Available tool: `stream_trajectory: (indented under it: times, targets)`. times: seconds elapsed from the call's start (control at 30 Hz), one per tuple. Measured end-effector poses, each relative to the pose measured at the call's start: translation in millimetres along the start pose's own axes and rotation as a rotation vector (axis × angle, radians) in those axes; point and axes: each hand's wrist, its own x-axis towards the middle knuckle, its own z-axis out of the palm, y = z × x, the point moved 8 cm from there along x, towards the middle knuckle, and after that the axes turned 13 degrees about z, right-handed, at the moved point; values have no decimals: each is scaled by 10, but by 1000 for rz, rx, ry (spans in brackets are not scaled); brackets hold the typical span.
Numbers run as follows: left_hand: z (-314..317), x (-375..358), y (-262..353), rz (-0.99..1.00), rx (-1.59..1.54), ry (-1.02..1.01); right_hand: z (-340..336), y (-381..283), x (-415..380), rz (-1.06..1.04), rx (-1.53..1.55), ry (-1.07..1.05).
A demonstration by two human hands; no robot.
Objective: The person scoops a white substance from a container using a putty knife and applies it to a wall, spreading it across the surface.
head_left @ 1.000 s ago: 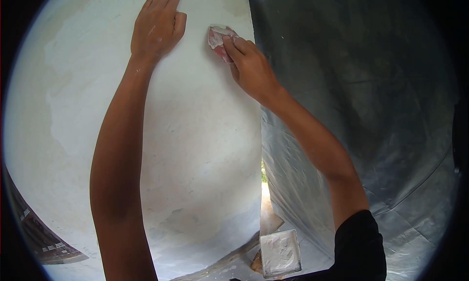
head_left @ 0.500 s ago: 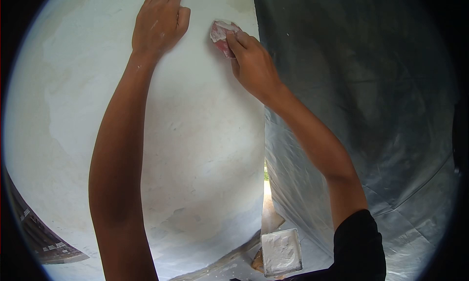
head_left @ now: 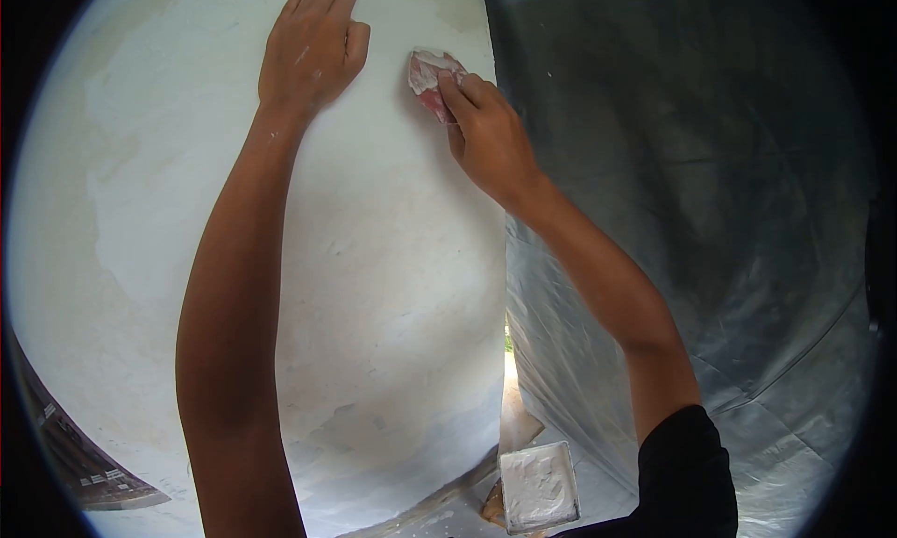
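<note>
A pale wall with smooth whitish coating and greyish patches fills the left and middle of the view. Flat against its upper part rests my left hand, fingers stretched out, holding nothing. To the right of it, near the wall's vertical edge, my right hand grips a small reddish putty scraper smeared with white paste. The thumb lies over the scraper's face, and its far edge is at or very close to the wall. Low down stands a square container of white paste.
Dark plastic sheeting hangs right of the wall's edge, wrinkled and paler near the bottom. Under the paste container is a brownish piece. A dark patterned item shows at the lower left.
Both hands appear slightly lower and a little to the right in the view. My right hand still grips the scraper; my left stays flat on the wall.
</note>
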Motion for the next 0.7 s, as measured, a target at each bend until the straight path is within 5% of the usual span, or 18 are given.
stream_trajectory:
  times: [0.23,0.53,0.7]
  targets:
    - [13,7,-1,-5,-1,-11,21,233,1035,-8,0,175]
    - [29,-12,-17,-2,10,6,23,63,328,-30,-13,-59]
    - [9,2,8,-8,0,-12,-117,84,755,-99,-37,107]
